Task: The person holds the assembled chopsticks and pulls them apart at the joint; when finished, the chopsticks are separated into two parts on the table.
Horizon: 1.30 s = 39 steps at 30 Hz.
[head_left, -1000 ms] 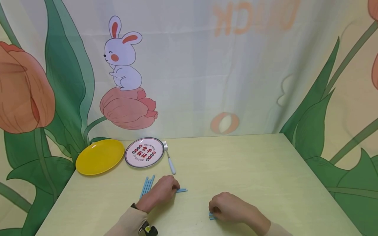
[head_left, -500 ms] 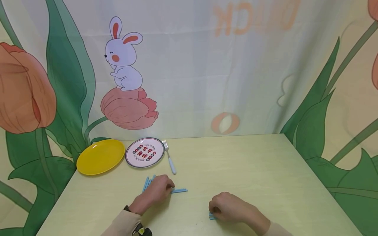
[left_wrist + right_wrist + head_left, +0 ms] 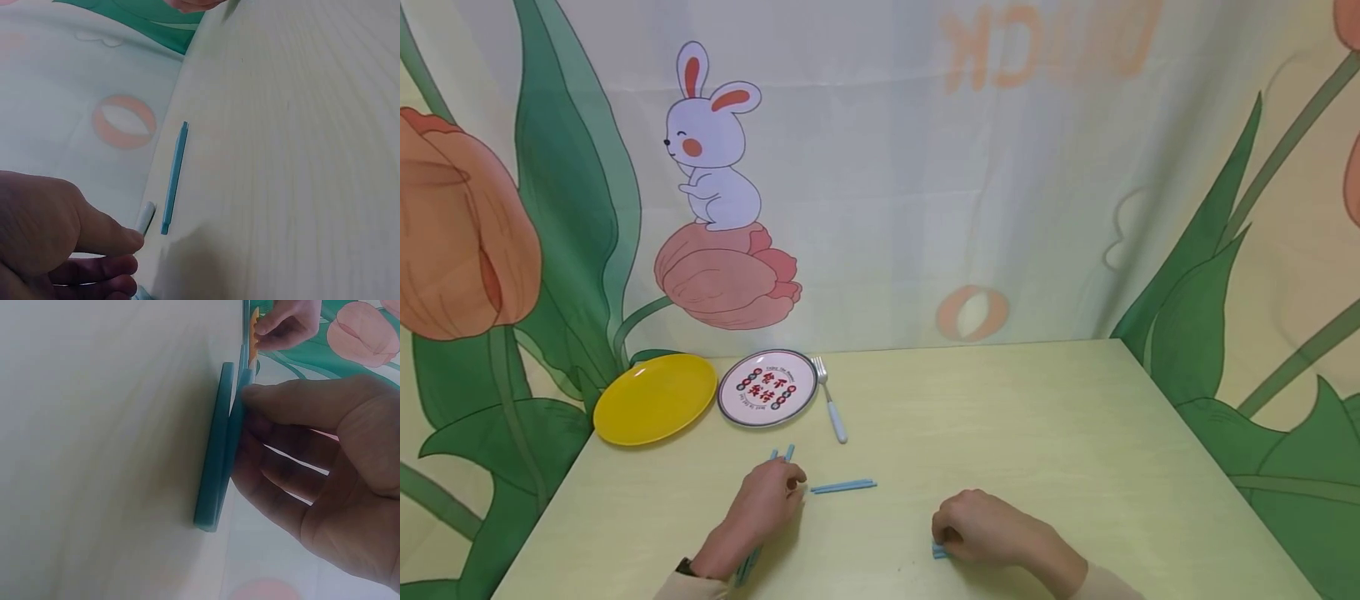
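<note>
In the head view, the worktop (image 3: 1037,417) is backed by a printed cloth (image 3: 865,208). The left hand (image 3: 763,504) is held over the left bundle of blue sticks (image 3: 748,567), whose far ends show beyond the fingers; the bundle's middle is hidden. Just to the right, the middle sticks (image 3: 844,486) are laid side by side, untouched. Near the front edge, the right hand (image 3: 985,529) is bent down over the short blue sticks (image 3: 940,552), of which only the ends are seen. Toward the back, a yellow plate (image 3: 655,400), a white plate (image 3: 767,387) with red print and a fork (image 3: 837,425) are set in a row.

In the left wrist view, the left hand's thumb is stretched out above loosely bent fingers, and nothing is seen gripped. The middle sticks are shown well clear of its fingertips.

In the right wrist view, two of the short blue sticks are seen close together. One is pinched by the right hand, with the thumb pressed near its end and the fingers bent behind. Whether it is lifted cannot be told.
</note>
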Each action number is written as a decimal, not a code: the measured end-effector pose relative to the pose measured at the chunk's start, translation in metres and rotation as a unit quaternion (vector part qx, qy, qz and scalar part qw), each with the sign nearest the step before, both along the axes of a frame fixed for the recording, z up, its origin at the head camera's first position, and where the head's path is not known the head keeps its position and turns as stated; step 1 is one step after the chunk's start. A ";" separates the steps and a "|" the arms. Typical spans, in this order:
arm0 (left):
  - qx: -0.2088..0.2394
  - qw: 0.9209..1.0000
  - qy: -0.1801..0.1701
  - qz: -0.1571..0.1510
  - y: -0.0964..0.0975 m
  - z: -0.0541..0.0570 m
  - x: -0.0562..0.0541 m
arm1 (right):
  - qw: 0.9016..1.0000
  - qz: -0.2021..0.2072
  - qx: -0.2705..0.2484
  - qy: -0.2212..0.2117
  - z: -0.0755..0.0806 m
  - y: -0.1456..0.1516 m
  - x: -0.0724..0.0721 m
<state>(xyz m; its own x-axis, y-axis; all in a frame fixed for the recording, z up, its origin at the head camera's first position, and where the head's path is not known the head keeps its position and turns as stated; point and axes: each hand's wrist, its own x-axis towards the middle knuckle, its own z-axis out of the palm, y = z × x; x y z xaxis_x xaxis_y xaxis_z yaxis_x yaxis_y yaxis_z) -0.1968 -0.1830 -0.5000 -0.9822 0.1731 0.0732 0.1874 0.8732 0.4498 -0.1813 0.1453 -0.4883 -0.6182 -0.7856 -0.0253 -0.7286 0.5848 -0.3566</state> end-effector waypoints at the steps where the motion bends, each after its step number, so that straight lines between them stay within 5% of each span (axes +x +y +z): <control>1: -0.002 1.000 0.003 0.008 -0.001 0.000 0.002 | 1.000 0.000 0.001 0.000 0.000 0.000 0.000; 6: -0.012 0.999 0.000 0.038 -0.007 0.001 0.008 | 1.000 -0.001 0.004 -0.005 -0.001 0.000 -0.001; 16: -0.023 0.995 -0.063 0.071 -0.015 -0.003 0.012 | 1.000 0.003 0.016 -0.002 -0.003 0.000 -0.001; 39: -0.046 0.988 -0.094 0.112 -0.021 -0.004 0.020 | 1.000 0.006 0.000 -0.011 -0.005 0.003 -0.004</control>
<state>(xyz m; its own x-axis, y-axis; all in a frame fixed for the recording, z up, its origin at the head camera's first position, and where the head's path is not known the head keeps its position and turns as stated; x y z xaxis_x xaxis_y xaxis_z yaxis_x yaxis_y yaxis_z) -0.1765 -0.2041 -0.5036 -0.9915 -0.0528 -0.1192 -0.0943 0.9218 0.3760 -0.1850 0.1478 -0.4936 -0.6086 -0.7926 -0.0382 -0.7275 0.5765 -0.3720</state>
